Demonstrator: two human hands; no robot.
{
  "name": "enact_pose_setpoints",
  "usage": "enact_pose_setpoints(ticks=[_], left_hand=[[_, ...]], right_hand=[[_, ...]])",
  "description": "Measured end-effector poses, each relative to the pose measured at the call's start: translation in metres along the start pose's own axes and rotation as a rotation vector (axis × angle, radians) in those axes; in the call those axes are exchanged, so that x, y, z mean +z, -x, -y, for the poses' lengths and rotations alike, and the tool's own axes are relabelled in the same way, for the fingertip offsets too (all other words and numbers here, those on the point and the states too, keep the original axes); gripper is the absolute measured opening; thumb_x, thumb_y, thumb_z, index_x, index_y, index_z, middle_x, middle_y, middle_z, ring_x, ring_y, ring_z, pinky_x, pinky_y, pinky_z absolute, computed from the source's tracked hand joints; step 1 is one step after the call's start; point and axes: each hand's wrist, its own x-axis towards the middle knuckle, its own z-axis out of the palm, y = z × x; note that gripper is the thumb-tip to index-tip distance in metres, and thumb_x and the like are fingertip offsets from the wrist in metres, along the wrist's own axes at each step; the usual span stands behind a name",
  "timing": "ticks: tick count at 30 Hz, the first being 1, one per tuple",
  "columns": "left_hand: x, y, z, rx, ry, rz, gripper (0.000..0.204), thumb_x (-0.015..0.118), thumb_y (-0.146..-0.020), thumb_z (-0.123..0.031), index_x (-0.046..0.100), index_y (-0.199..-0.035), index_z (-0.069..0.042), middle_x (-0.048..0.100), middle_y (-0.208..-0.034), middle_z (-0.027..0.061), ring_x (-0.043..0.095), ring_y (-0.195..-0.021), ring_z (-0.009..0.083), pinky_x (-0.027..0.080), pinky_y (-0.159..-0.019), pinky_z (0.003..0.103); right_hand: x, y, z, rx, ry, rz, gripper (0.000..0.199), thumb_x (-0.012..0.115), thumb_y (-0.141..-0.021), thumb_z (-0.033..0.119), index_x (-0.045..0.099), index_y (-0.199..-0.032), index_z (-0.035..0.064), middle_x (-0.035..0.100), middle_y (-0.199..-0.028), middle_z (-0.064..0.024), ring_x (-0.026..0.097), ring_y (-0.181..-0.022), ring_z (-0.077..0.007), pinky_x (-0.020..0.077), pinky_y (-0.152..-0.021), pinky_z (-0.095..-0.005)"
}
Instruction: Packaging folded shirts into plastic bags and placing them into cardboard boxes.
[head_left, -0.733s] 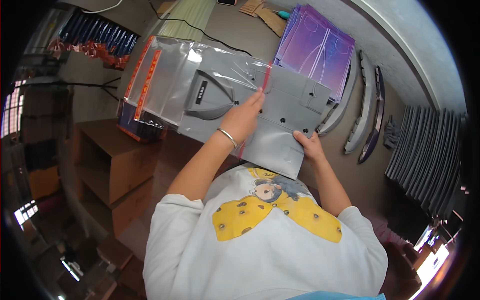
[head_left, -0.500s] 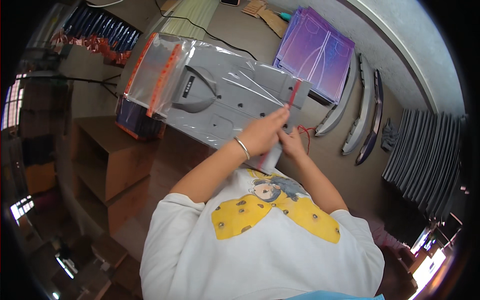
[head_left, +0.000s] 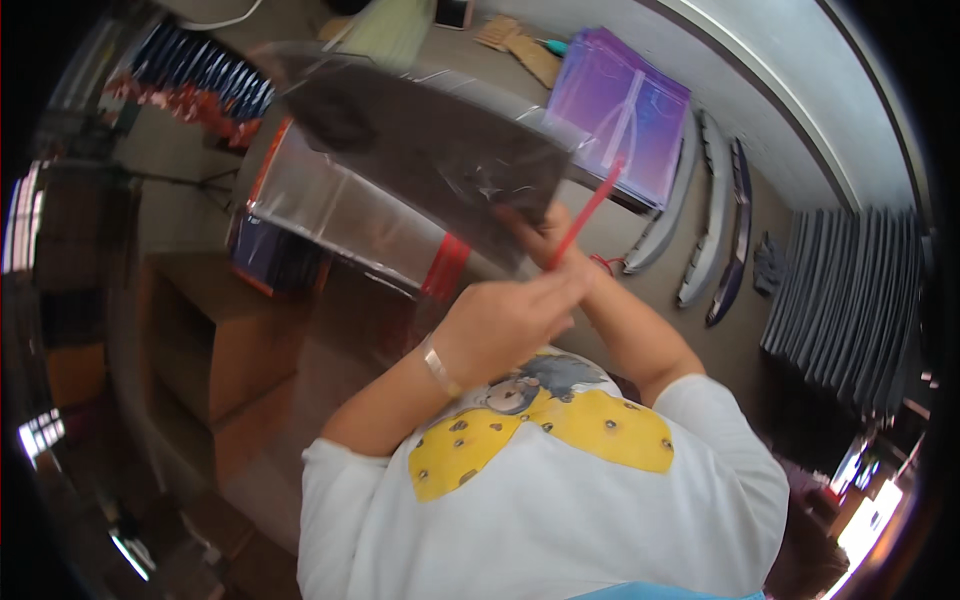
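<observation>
A folded grey shirt in a clear plastic bag (head_left: 430, 150) is raised off the table and tilted, blurred by motion, its dark face toward me. At its near right corner my right hand (head_left: 548, 235) grips the bag, the fingers partly hidden behind it. My left hand (head_left: 515, 318), with a bangle on the wrist, is just below, its fingertips pinched on a narrow red strip (head_left: 590, 212) that stretches up and right. Under the raised shirt lies a stack of clear plastic bags (head_left: 345, 200) with orange and red edge bands.
Purple printed bags (head_left: 620, 120) lie at the back right. Beside them are curved collar pieces (head_left: 712, 210), and a long row of folded grey garments (head_left: 845, 300) stands far right. A phone (head_left: 454, 13) is at the back. A brown wooden shelf unit (head_left: 225, 340) stands left below the table.
The bagged shirt has been lifted and tipped up from the pile, uncovering the clear bags. My left hand has moved down toward me, and the red strip now stands away from the bag.
</observation>
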Motion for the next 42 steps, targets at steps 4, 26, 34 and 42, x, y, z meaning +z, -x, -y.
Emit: enact_pose_setpoints(ticks=[4, 26, 34, 42], left_hand=[[-0.037, 0.015, -0.03, 0.195, -0.031, -0.234, 0.038, 0.066, -0.078, -0.006, 0.058, -0.115, -0.001, 0.067, -0.091, 0.0103, 0.064, -0.073, 0.0259, 0.053, -0.066, 0.031], [0.086, 0.064, 0.208, -0.628, -0.306, -0.158, 0.021, 0.067, -0.077, -0.024, 0.061, -0.078, -0.004, 0.054, -0.12, 0.0181, 0.049, -0.112, 0.035, 0.043, -0.091, 0.042], [0.056, 0.052, 0.225, -0.676, 0.06, -0.366, 0.02, 0.061, -0.078, -0.021, 0.057, -0.079, -0.002, 0.058, -0.109, 0.02, 0.054, -0.103, 0.0371, 0.042, -0.088, 0.041], [0.064, 0.035, 0.214, -0.629, -0.161, -0.373, 0.018, 0.063, -0.077, -0.024, 0.057, -0.078, -0.007, 0.058, -0.106, 0.0127, 0.053, -0.101, 0.0347, 0.042, -0.086, 0.045]], right_hand=[[0.005, -0.046, 0.032, -0.733, 0.697, 0.166, 0.026, 0.064, -0.071, 0.012, 0.065, -0.098, 0.0115, 0.063, -0.103, -0.0038, 0.059, -0.097, -0.0255, 0.0461, -0.084, -0.0377], [-0.275, -0.002, -0.008, 0.446, 1.202, -0.702, 0.033, 0.065, -0.081, 0.034, 0.068, -0.105, 0.0106, 0.068, -0.09, -0.0158, 0.067, -0.082, -0.0289, 0.0521, -0.071, -0.0393], [-0.191, 0.098, 0.082, 0.571, 0.378, -0.195, 0.024, 0.056, -0.091, 0.023, 0.061, -0.106, 0.0033, 0.058, -0.075, 0.0012, 0.054, -0.052, -0.0069, 0.0457, -0.039, -0.0203], [-0.138, 0.109, 0.068, 0.763, 0.242, -0.14, 0.023, 0.052, -0.093, 0.017, 0.061, -0.108, 0.002, 0.061, -0.075, 0.0, 0.055, -0.051, -0.0073, 0.0477, -0.042, -0.0192]])
